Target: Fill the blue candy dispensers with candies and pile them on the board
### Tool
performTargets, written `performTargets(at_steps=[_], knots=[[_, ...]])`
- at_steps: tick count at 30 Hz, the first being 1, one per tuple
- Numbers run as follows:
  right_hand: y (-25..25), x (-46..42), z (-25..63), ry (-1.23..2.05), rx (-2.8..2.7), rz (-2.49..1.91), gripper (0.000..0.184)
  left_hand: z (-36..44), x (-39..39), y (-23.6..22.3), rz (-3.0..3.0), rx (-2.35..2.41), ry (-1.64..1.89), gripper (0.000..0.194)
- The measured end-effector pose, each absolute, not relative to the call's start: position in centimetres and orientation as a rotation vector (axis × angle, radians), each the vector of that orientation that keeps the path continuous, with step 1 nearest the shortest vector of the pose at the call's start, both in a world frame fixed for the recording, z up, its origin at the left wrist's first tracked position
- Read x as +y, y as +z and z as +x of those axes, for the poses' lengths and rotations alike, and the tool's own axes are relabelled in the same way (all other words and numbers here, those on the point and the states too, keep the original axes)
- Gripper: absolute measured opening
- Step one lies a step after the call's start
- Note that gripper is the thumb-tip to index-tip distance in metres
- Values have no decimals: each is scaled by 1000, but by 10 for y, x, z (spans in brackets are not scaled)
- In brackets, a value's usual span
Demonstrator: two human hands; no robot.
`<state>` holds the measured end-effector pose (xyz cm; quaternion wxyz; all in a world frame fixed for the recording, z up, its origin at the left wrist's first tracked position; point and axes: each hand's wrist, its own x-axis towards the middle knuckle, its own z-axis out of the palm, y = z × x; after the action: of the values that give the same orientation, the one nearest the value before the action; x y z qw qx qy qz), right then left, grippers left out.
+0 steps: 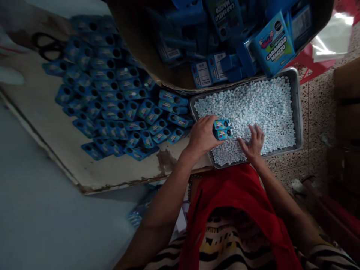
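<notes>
My left hand is closed around two small blue candy boxes, held side by side over the left part of a metal tray. Each box shows a dark round hole at the end facing the tray. Small white and pale blue candies fill the tray. With its fingers spread, my right hand rests on the candies just right of the boxes. Whether any candies lie under its fingers is hidden.
Many similar blue boxes stand in rows on the worn table at left, beside black-handled scissors. A large cardboard carton behind the tray holds more blue boxes, one larger box leaning out. Brown cartons stand at right.
</notes>
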<state>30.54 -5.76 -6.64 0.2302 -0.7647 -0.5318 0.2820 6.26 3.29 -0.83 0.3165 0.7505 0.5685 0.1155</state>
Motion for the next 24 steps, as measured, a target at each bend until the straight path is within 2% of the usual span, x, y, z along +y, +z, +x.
performTargets(at_steps=[4, 9, 12, 15, 21, 24], knots=[[-95, -36, 285, 665, -1430, -2056, 64, 76, 35, -10, 2004, 1558, 92, 65], [-94, 7, 282, 922, -1176, -1651, 37, 104, 51, 0, 1948, 1599, -184, 58], [-81, 18, 275, 1103, -1011, -1506, 47, 113, 57, 5, 1981, 1554, -214, 58], [-56, 20, 262, 1101, -961, -1490, 48, 114, 55, 7, 1973, 1543, -88, 60], [22, 18, 261, 829, -1363, -1533, 35, 110, 41, 5, 1825, 1443, 500, 56], [45, 12, 282, 862, -1379, -1517, 32, 111, 36, -10, 1669, 1369, 707, 70]])
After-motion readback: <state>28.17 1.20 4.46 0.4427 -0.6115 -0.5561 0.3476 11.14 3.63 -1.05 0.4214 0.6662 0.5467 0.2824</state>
